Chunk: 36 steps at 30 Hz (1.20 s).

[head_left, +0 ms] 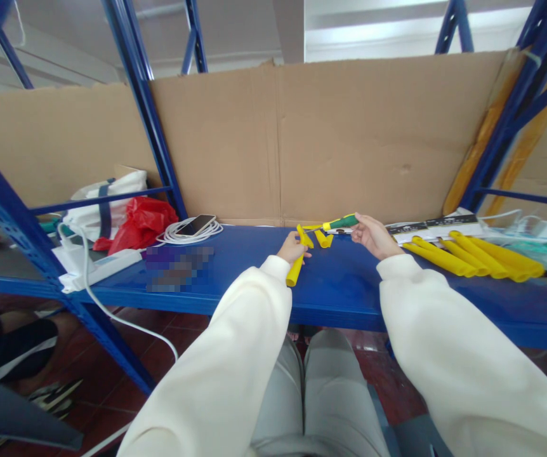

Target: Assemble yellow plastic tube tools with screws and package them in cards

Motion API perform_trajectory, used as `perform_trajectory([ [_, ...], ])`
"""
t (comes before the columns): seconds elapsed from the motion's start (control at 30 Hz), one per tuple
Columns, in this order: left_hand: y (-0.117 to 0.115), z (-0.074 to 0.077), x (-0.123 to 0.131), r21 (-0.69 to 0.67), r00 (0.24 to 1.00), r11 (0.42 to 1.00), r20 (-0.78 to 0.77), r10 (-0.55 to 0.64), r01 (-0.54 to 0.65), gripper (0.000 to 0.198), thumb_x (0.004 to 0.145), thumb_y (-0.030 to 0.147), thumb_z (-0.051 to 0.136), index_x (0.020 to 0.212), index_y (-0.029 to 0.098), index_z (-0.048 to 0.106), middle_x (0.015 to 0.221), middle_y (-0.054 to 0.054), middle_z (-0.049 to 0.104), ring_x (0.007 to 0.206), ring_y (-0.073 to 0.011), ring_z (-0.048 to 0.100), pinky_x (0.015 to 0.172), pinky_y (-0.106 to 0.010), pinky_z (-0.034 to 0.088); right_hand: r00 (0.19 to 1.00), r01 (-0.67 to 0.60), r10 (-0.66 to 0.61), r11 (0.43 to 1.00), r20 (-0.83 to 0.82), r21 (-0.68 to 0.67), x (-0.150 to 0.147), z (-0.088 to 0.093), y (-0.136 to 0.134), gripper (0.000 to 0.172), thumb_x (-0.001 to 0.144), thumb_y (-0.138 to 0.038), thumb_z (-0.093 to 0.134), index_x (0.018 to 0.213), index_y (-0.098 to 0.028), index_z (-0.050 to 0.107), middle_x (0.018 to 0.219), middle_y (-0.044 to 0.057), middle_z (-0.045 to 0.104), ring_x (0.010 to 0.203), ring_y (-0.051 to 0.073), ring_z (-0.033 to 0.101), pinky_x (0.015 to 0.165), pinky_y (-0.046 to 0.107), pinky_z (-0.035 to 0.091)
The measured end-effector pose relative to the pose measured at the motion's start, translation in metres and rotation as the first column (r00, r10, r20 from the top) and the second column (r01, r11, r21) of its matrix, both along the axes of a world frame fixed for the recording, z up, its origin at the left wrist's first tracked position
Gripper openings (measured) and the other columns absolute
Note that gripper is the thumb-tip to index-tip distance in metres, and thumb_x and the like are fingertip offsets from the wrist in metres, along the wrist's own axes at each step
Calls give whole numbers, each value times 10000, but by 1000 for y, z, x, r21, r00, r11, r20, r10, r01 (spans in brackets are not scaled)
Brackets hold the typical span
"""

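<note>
Before you stands the brown cardboard [373, 139], the largest thing about you, rising behind the blue worktop [344, 273] over which you work. On the worktop, out past your right hand, several yellow tubes [438, 259] lie side by side, their near ends pointing toward you. Just behind them is a long white box [445, 225] with dark printed strips; its lettering is too small for you to read here. Well off to your left, a red bag [140, 222] sits near a phone [197, 225] lying on a coiled white cable.

Your left hand [292, 247] is closed around a yellow piece [295, 271], which stands tilted in your grasp, its lower end below your fingers and its upper end above them. Your right hand [372, 236] grips the green end of a screwdriver [341, 222], whose shaft runs leftward to the yellow piece's upper end; you cannot tell whether the tip touches it. Just behind that, between your hands, a smaller yellow part [323, 239] lies on the worktop.
</note>
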<state>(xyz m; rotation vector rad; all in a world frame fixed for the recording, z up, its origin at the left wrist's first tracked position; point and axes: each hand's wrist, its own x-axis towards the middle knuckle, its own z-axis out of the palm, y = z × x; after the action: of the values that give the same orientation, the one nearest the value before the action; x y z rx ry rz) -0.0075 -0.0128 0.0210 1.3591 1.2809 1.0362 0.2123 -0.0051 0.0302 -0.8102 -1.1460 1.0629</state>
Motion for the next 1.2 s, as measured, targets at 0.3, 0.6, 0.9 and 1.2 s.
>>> perform_trajectory([
  [0.3,-2,1,1,1,1000,1000,-6,9,-9,487,877,-4,575,1308,184,450,1224,-122,688,701,-135,740,397,-138,418,999,30,-31,999,34,14,-3,0,-3,380,795,-533,788,784,-203,599,525,-44,550,440,78,489,400,179,375],
  [0.6,0,0,0,0,1000,1000,-1,8,-8,463,883,25,595,1296,181,457,1250,-129,674,683,-126,731,406,-145,419,999,23,-23,1000,43,6,-3,1,-4,316,806,-413,810,776,-218,562,597,-32,622,526,93,584,494,182,467],
  [0.9,-2,1,1,1,1000,1000,1,27,-27,484,870,13,605,1308,182,486,1195,-113,703,659,-124,723,430,-154,427,998,57,-58,998,22,12,-4,0,-5,346,740,-421,860,764,-216,582,580,-49,591,493,79,539,447,172,437],
  [1.2,-4,3,1,-8,1000,1000,-3,17,-17,484,873,-4,578,1305,185,471,1247,-124,676,674,-122,727,407,-144,413,996,86,-85,996,39,-2,-3,0,-2,333,735,-401,845,781,-208,577,560,-46,566,445,79,505,400,179,390],
])
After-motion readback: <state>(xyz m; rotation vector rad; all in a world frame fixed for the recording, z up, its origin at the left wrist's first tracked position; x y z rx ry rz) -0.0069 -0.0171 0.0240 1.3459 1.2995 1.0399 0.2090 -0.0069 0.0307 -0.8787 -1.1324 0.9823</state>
